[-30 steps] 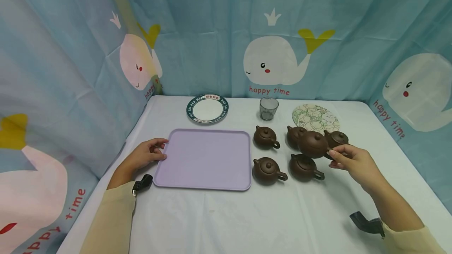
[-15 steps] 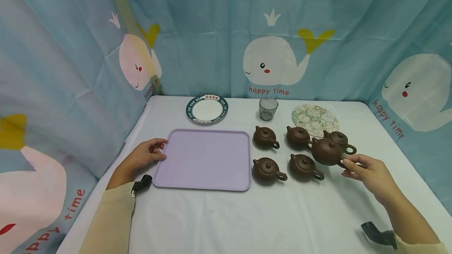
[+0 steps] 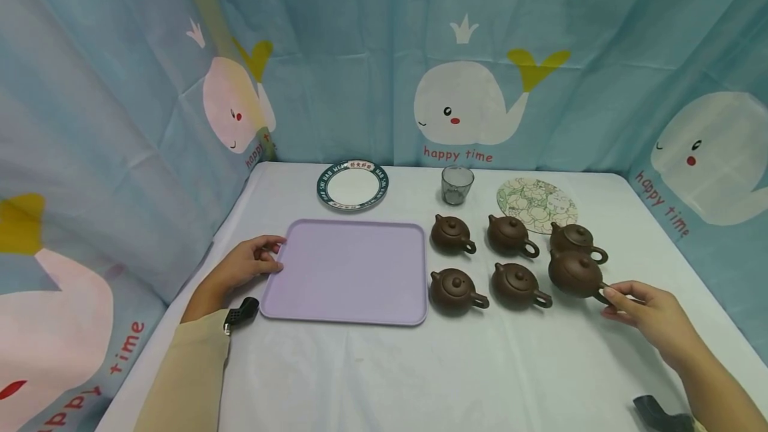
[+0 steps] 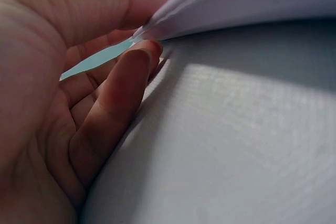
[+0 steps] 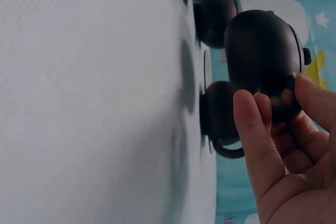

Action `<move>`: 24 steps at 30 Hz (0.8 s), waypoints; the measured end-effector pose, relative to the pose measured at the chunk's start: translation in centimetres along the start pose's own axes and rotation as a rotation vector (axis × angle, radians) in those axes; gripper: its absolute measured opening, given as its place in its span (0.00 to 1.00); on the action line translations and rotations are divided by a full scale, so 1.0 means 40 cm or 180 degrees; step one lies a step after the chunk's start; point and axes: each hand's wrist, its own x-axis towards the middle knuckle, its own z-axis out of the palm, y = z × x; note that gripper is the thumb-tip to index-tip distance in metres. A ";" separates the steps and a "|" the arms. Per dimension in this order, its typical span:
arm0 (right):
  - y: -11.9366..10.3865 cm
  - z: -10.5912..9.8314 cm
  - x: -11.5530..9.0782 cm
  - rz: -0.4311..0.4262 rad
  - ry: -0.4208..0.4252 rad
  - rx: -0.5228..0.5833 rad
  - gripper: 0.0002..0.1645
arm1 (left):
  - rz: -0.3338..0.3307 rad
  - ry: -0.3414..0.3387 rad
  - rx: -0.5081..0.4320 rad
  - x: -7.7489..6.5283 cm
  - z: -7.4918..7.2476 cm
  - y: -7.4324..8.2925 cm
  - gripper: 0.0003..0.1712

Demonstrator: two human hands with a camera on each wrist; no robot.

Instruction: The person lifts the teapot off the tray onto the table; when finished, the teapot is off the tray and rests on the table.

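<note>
My right hand (image 3: 651, 319) pinches the handle of a dark brown teapot (image 3: 575, 275) between thumb and fingers. The right wrist view shows this teapot raised off the white cloth. In the head view it overlaps the back right teapot (image 3: 573, 235). Beside it stand the front middle teapot (image 3: 515, 283) and, further left, the front left teapot (image 3: 453, 291). Behind them are the back middle teapot (image 3: 507, 233) and back left teapot (image 3: 450, 232). At the far left, my left hand (image 3: 245, 264) holds the rim of a lilac tray (image 3: 348, 272), one fingertip just beneath the edge (image 4: 155, 19).
Along the back stand a green-rimmed plate (image 3: 353, 185), a clear glass (image 3: 457, 185) and a round patterned mat (image 3: 536, 204). A white cloth (image 3: 384, 372) covers the table. Blue curtains (image 3: 342, 85) with whale prints hang behind and at the sides.
My right hand has carried the teapot right and toward me, from over the back middle teapot to the right of the front row. The left hand and the tray stay put.
</note>
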 end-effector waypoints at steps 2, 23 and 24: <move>0.013 -0.006 -0.003 0.0046 -0.0033 -0.0004 0.24 | 0.0013 0.0006 0.0016 0.001 0.001 0.000 0.37; 0.075 -0.015 -0.019 0.0283 -0.0174 0.0192 0.27 | 0.0005 0.0005 0.0092 0.004 0.002 0.002 0.36; 0.077 -0.015 -0.019 0.0276 -0.0173 0.0201 0.27 | 0.0005 0.0005 0.0103 0.003 0.002 0.002 0.36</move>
